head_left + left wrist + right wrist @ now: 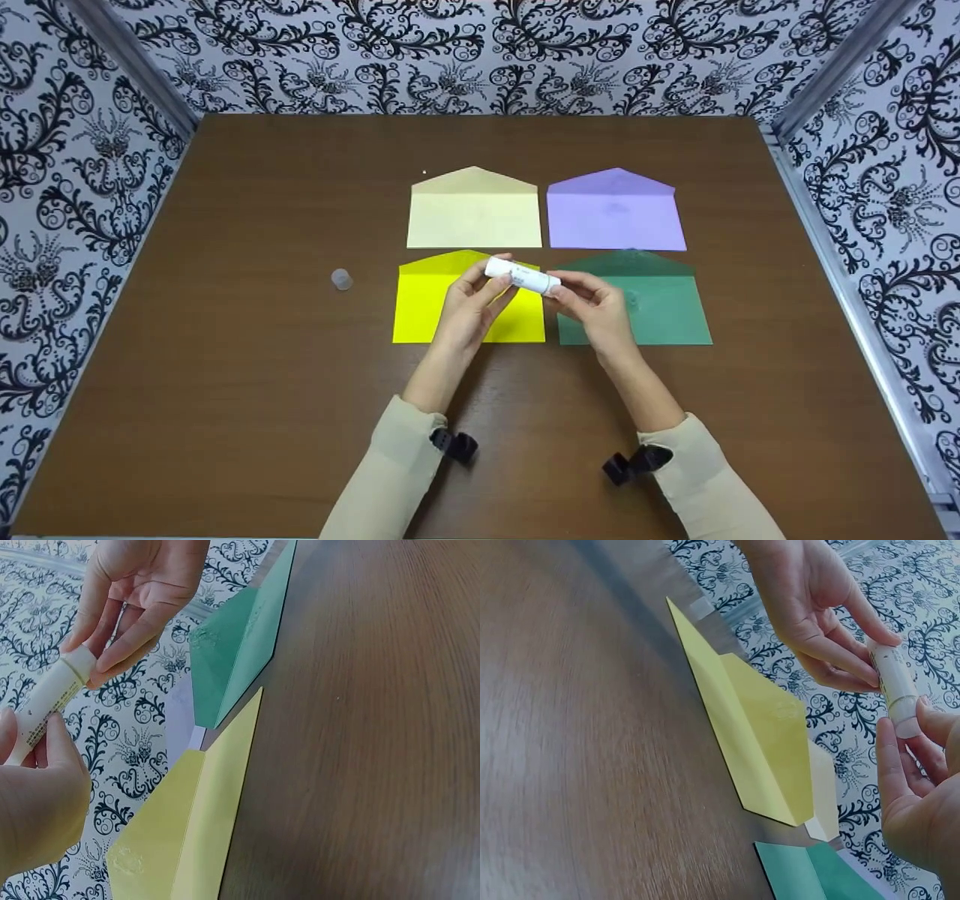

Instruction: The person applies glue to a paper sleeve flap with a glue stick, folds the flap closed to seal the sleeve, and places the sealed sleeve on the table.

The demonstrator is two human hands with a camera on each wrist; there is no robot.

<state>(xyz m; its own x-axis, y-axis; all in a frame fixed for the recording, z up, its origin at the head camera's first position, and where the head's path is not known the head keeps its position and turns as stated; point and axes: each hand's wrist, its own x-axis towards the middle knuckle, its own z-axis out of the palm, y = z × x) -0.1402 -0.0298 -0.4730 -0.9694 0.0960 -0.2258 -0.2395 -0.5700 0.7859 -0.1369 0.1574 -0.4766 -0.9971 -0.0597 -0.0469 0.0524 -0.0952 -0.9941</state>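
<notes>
A white glue stick (pixel 525 277) with small print on its side is held between both hands above the envelopes. My left hand (pixel 466 309) grips its body near the left end. With thumb and fingers, my right hand (pixel 606 315) pinches the right end. Under the left hand lies a yellow envelope (pixel 420 315), flap unfolded, with a shiny smear on the flap in the left wrist view. A green envelope (pixel 667 315) lies under the right hand, its flap also unfolded and smeared. A translucent round cap (pixel 341 280) sits on the table to the left.
Behind the yellow and green envelopes lie a cream envelope (pixel 474 221) and a lilac envelope (pixel 616 221), flaps unfolded away from me. The brown table (pixel 225 375) is bordered by patterned panels (pixel 450 60) at the back and sides.
</notes>
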